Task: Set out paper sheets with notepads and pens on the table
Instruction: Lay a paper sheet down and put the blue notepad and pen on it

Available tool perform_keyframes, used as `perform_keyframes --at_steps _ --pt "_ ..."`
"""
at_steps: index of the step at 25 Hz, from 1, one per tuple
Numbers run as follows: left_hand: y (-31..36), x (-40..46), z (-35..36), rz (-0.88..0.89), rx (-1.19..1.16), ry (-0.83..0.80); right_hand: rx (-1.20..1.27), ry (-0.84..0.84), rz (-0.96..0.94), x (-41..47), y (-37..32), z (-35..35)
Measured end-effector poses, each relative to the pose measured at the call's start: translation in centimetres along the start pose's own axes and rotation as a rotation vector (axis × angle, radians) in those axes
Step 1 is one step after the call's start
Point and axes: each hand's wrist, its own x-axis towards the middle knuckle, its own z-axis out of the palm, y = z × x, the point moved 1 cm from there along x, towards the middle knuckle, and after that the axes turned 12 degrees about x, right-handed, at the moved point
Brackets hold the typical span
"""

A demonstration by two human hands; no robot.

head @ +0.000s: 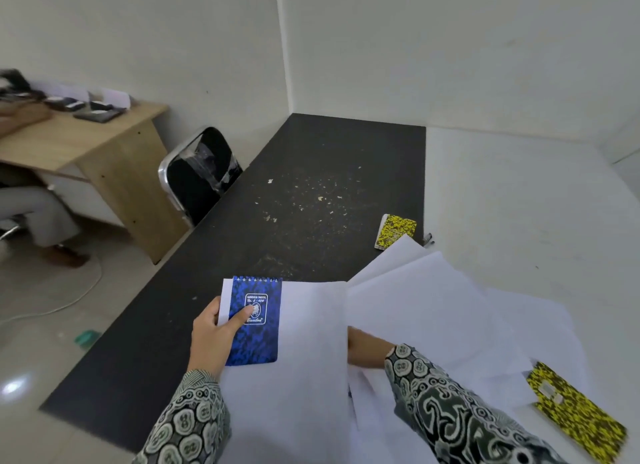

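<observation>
Left hand grip is clamped on the blue spiral notepad together with the white sheet under it: thumb on the cover, fingers hidden below the paper edge. Notepad sits at the sheet's upper left corner, spiral binding pointing away from the person, cover label readable.

Right hand is mostly hidden behind the edge of that sheet; only wrist and patterned sleeve show. Cannot tell whether its grip is clenched or released.

The sheet lies over the near end of the black desk. To its right, a loose fan of more paper sheets overlaps, spreading onto the white surface that butts against the desk.

Two yellow-and-black notepads: one on the black desk at its right edge, just beyond the fanned sheets; the other near the lower right, on the paper. A dark pen tip pokes out just beside the far yellow pad, mostly covered by paper.

Desk surface is speckled with pale flecks mid-way along. Black folding chair stands against its left side; a wooden desk with blurred clutter is further left.
</observation>
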Motion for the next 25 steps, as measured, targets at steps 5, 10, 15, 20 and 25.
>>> perform_keyframes --at_steps 5,10,15,20,25 --pt "1.3 -0.4 -2.1 0.052 0.004 0.093 0.552 0.592 -0.158 -0.9 -4.4 -5.2" --pt "4.1 -2.1 -0.7 0.134 -0.04 0.165 0.67 0.55 -0.339 -3.2 -10.3 -8.0" --pt "6.6 -3.8 1.1 0.218 -0.058 0.103 0.64 0.654 -0.431 -4.1 -13.5 -5.8" --pt "7.4 -4.4 0.9 0.267 -0.057 0.06 0.58 0.662 -0.437 -4.4 -14.4 -5.5" --pt "7.2 -4.2 0.0 0.263 -0.109 0.065 0.537 0.551 -0.412 -4.1 -14.6 -4.3"
